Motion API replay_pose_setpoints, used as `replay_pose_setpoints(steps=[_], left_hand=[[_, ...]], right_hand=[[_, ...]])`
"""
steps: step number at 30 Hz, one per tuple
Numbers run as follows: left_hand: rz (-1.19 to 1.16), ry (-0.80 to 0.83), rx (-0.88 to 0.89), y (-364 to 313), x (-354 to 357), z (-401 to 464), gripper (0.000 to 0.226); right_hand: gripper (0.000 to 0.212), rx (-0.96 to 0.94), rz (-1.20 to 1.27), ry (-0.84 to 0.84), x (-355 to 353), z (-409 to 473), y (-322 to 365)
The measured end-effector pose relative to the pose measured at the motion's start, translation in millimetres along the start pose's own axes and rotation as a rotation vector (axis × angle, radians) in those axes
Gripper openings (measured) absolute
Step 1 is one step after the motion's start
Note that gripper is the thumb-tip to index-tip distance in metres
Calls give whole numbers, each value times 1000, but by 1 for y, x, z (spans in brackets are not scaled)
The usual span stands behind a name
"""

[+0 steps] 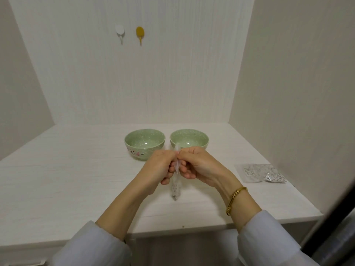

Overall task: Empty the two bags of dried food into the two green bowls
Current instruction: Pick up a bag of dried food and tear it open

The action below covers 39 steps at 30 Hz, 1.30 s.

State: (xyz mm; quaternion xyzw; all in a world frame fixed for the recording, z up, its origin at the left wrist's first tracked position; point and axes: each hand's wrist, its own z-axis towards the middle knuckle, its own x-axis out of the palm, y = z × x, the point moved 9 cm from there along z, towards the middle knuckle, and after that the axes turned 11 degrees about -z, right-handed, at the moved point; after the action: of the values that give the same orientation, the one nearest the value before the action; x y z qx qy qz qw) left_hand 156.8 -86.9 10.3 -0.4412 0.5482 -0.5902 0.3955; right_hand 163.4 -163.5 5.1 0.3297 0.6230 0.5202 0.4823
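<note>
Two green speckled bowls stand side by side at the back of the white table: the left bowl [144, 144] has a flower painted on its side, and the right bowl [189, 139] is partly behind my hands. Both look empty. My left hand [162, 166] and my right hand [199, 164] pinch the top of a small clear bag of dried food [175, 190], held edge-on above the table in front of the right bowl. Its pale contents sit at the bottom. A second clear bag of dried food [259, 172] lies flat on the table at the right.
The white table [76, 179] sits in an alcove with walls at the back and both sides. Two hooks hang on the back wall, one white [120, 32] and one yellow [140, 33]. A dark edge [338, 217] crosses the lower right corner.
</note>
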Motion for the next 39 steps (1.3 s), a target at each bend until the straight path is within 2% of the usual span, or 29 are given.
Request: replay_pose_setpoints(steps=[4,9,14,17,20,24,27,29,32,34,37,39], left_hand=[[-56,-53,30,-2,2,0,61],[-115,-44,61,-4,4,-3,44],[-143,-60,52,-2,3,0,60],[-150,-78,42,1,-1,1,51],[-149,-87,29,3,-3,3,33],[-174,-57,15,4,1,3,44],[-222,-37,-13,7,4,4,29],[-283,-6,-28,6,7,4,30],[-247,28,-30,4,9,4,42],[-225,40,-49,3,10,3,47],[-120,56,-83,0,7,-1,43],[47,128,-68,-7,12,-7,34]], right_hand=[[43,-3,92,-9,0,1,0],[42,-19,121,24,2,0,3],[38,-4,189,20,3,0,0],[39,-5,208,13,3,0,0],[40,-6,225,2,3,0,0],[39,-3,241,10,5,-1,0],[39,7,267,1,3,-1,0],[44,8,298,-12,1,-2,2],[58,-7,258,4,2,-3,7],[60,-5,204,17,3,-5,10],[51,13,151,25,2,-6,11],[50,22,99,32,1,-6,11]])
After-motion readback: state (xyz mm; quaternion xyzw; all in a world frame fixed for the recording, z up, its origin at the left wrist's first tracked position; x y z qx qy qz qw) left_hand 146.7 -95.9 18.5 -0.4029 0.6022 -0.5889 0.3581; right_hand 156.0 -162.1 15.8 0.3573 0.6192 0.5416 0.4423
